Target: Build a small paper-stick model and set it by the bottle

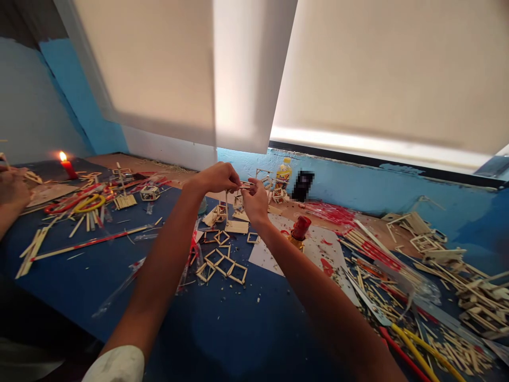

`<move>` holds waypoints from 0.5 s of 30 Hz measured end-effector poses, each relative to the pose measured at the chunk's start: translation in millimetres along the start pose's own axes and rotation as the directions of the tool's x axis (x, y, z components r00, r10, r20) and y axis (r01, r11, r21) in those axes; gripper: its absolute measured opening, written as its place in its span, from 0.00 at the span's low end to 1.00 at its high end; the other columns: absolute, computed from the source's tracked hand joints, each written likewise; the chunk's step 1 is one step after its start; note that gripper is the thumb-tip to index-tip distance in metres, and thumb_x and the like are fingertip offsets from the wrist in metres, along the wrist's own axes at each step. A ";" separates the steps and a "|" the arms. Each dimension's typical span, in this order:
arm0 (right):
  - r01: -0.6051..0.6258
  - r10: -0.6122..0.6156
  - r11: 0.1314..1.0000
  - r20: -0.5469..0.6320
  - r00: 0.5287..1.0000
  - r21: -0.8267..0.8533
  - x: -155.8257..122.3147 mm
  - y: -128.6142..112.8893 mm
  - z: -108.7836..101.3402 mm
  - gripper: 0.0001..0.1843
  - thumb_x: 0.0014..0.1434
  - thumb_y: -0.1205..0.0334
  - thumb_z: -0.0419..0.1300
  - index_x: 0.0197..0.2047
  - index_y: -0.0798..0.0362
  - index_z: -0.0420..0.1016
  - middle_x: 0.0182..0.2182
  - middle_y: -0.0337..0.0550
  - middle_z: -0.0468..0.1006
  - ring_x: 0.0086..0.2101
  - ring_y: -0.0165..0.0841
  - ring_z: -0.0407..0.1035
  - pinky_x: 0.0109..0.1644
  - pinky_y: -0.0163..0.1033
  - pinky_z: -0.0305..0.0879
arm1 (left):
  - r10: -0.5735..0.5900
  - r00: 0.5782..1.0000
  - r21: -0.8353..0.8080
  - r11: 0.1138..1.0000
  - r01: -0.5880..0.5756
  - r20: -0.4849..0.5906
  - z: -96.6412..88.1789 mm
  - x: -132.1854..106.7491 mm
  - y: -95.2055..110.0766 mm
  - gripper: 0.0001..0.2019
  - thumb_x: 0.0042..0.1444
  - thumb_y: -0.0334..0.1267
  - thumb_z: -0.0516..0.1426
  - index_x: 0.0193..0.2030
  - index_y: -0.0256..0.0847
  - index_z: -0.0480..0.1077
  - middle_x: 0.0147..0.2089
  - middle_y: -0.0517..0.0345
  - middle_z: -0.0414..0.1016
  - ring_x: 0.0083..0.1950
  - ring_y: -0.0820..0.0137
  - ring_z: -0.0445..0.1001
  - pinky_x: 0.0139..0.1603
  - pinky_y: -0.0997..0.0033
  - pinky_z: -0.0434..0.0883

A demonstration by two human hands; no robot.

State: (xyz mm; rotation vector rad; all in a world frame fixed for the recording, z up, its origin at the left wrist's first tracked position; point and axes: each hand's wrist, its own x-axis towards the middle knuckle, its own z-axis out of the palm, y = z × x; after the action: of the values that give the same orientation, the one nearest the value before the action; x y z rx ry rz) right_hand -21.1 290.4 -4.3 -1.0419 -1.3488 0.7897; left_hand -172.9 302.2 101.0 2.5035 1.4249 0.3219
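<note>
Both hands meet over the back of the blue table, fingers pinched around a small wooden stick piece (245, 186). My left hand (221, 176) grips it from above at its left end, palm down. From the right, my right hand (255, 200) closes on the other end. The fingers partly cover the piece, so its full shape is hidden. Just below them stands a thin post on a flat stick base (237, 227). Nearer me lie several joined square stick frames (225, 264).
A red candle (301, 228) stands on white paper (274, 252). Scissors with yellow and red handles (411, 339) lie at right among loose sticks. At left, another person's hand (14, 188) works near a lit candle (68, 166). A yellow-capped bottle (283, 172) stands behind.
</note>
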 end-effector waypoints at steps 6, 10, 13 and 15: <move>-0.009 0.009 0.999 -0.011 1.000 0.044 -1.0 0.8 0.4 0.19 0.69 0.56 0.63 0.60 0.54 0.73 0.53 0.48 0.78 0.46 0.39 0.77 0.49 0.50 0.77 | -0.017 1.000 0.002 1.000 0.017 -0.009 2.7 1.4 -3.8 0.12 0.66 0.44 0.62 0.41 0.35 0.77 0.36 0.58 0.80 0.36 0.69 0.79 0.41 0.65 0.78; -0.041 0.042 0.996 -0.014 0.999 0.074 -2.7 -3.0 0.8 0.19 0.69 0.56 0.63 0.59 0.54 0.73 0.53 0.48 0.78 0.46 0.39 0.77 0.50 0.50 0.77 | -0.028 1.000 -0.005 1.000 0.028 -0.007 2.8 2.4 -5.3 0.12 0.66 0.44 0.63 0.40 0.35 0.77 0.35 0.59 0.80 0.35 0.70 0.79 0.40 0.65 0.78; -0.087 0.089 0.991 -0.016 0.996 0.099 -2.8 -6.0 0.7 0.18 0.69 0.56 0.63 0.59 0.54 0.73 0.53 0.48 0.78 0.46 0.39 0.77 0.50 0.50 0.77 | -0.021 1.000 -0.010 1.000 0.021 -0.005 2.8 2.7 -4.7 0.13 0.66 0.45 0.63 0.38 0.35 0.77 0.33 0.59 0.80 0.34 0.70 0.79 0.40 0.65 0.77; -0.134 0.137 0.984 -0.020 0.990 0.117 -1.4 -7.2 0.9 0.19 0.69 0.56 0.64 0.59 0.54 0.73 0.53 0.48 0.78 0.47 0.39 0.77 0.50 0.50 0.77 | -0.018 1.000 -0.010 1.000 0.018 -0.004 3.1 3.0 -4.4 0.13 0.66 0.45 0.63 0.38 0.35 0.77 0.33 0.60 0.79 0.34 0.70 0.78 0.40 0.66 0.77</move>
State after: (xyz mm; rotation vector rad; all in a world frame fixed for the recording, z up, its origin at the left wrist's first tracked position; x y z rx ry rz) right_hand -22.9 286.5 1.7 -1.0575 -1.2039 0.9400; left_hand -174.0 306.7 96.9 2.4818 1.4429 0.3308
